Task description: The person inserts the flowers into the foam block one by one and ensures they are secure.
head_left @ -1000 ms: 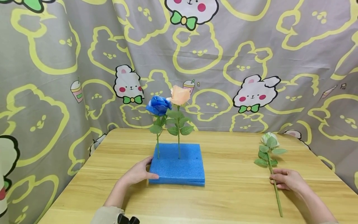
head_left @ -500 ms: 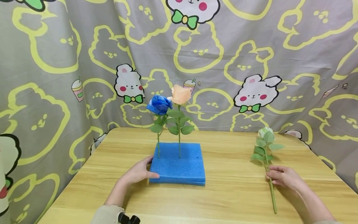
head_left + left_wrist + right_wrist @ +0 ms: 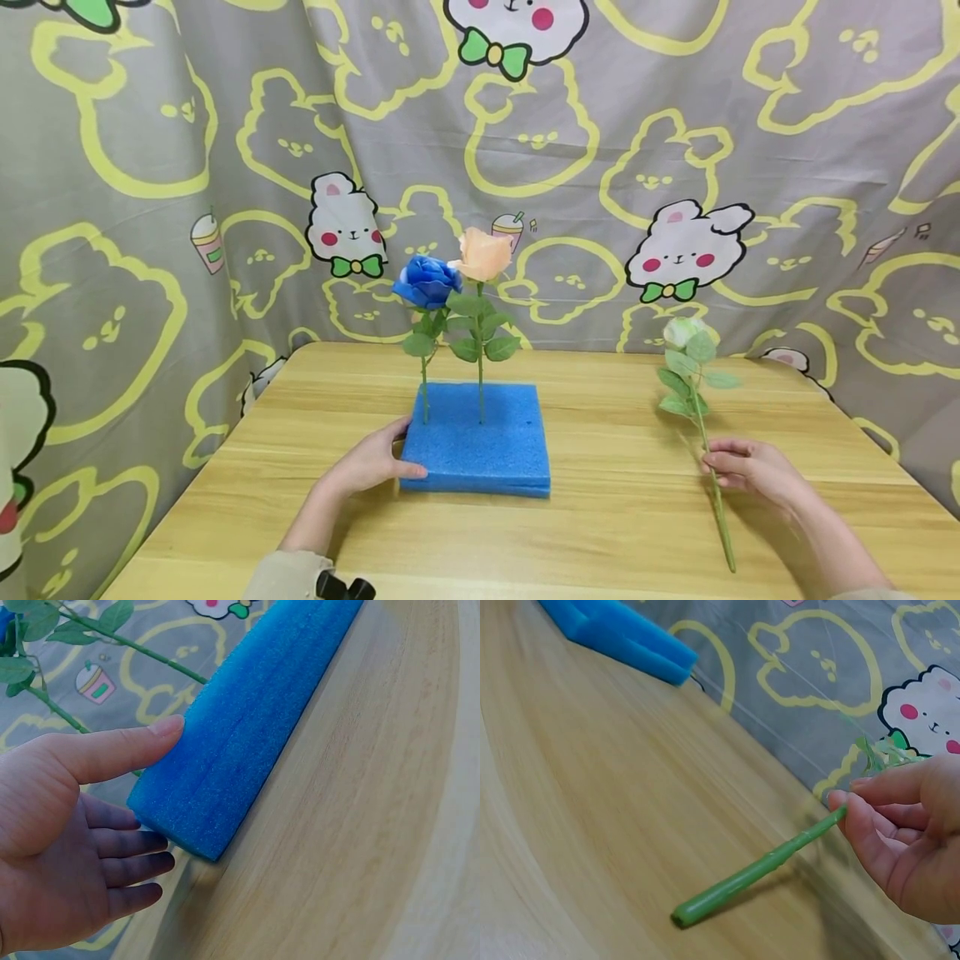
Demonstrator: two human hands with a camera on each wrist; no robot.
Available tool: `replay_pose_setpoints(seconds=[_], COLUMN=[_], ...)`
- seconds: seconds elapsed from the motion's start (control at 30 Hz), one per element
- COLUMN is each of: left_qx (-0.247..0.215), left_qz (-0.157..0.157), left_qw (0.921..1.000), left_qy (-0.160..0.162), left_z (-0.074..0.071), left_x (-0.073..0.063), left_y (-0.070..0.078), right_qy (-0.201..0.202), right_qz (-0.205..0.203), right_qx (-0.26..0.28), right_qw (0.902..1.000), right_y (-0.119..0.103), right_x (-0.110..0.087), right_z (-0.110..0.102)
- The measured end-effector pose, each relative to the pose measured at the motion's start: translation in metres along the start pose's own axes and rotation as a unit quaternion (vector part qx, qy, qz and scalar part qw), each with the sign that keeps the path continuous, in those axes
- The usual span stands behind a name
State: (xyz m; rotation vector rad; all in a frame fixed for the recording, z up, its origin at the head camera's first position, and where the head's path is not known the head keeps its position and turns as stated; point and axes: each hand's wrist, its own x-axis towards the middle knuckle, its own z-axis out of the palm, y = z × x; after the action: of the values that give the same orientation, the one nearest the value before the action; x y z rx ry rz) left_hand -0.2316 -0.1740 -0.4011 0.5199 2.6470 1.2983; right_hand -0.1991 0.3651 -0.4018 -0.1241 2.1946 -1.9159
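Observation:
My right hand (image 3: 757, 475) pinches the green stem of a white artificial rose (image 3: 684, 332) over the right side of the table. In the right wrist view, the stem's cut end (image 3: 705, 904) points down and left, near the tabletop. At the left side of a blue foam block (image 3: 480, 450), my left hand (image 3: 363, 462) rests with the thumb on its front corner. The left wrist view shows its other fingers (image 3: 131, 868) fairly straight beside the block. A blue rose (image 3: 427, 282) and a peach rose (image 3: 484, 254) stand upright in the foam.
The wooden table (image 3: 615, 517) stretches between the foam block and my right hand. Behind it and along both sides hangs a grey curtain (image 3: 420, 158) with cartoon rabbits and yellow outlines. A small dark hole (image 3: 528, 422) shows in the foam's right part.
My right hand has moved a little left with the white rose, and its flower head has risen off the tabletop and swung left. My left hand and the foam block have stayed still.

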Motion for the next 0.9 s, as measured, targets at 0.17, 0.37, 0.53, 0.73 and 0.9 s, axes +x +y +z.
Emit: replay_pose_setpoints(seconds=[0.17, 0.37, 0.53, 0.73, 0.9], left_qx=[-0.001, -0.006, -0.006, -0.01, -0.011], left_qz=[-0.003, -0.004, -0.005, -0.005, -0.004], left_qw=[1.0, 1.0, 1.0, 0.9999, 0.9999], left_qy=[0.001, 0.002, 0.004, 0.003, 0.002], left_z=[0.0, 0.0, 0.0, 0.001, 0.001], left_x=[-0.001, -0.001, -0.001, 0.002, 0.001], left_y=[0.0, 0.0, 0.0, 0.0, 0.0], right_qy=[-0.006, 0.006, 0.011, 0.024, 0.032], right_qz=[-0.008, -0.028, -0.041, -0.045, -0.055], right_qx=[-0.013, -0.041, -0.045, -0.059, -0.076], right_qw=[0.9999, 0.9988, 0.9981, 0.9969, 0.995], right_y=[-0.003, -0.008, -0.014, -0.021, -0.026], right_x=[0.001, 0.005, 0.007, 0.008, 0.01], right_z=[0.007, 0.015, 0.022, 0.031, 0.04])
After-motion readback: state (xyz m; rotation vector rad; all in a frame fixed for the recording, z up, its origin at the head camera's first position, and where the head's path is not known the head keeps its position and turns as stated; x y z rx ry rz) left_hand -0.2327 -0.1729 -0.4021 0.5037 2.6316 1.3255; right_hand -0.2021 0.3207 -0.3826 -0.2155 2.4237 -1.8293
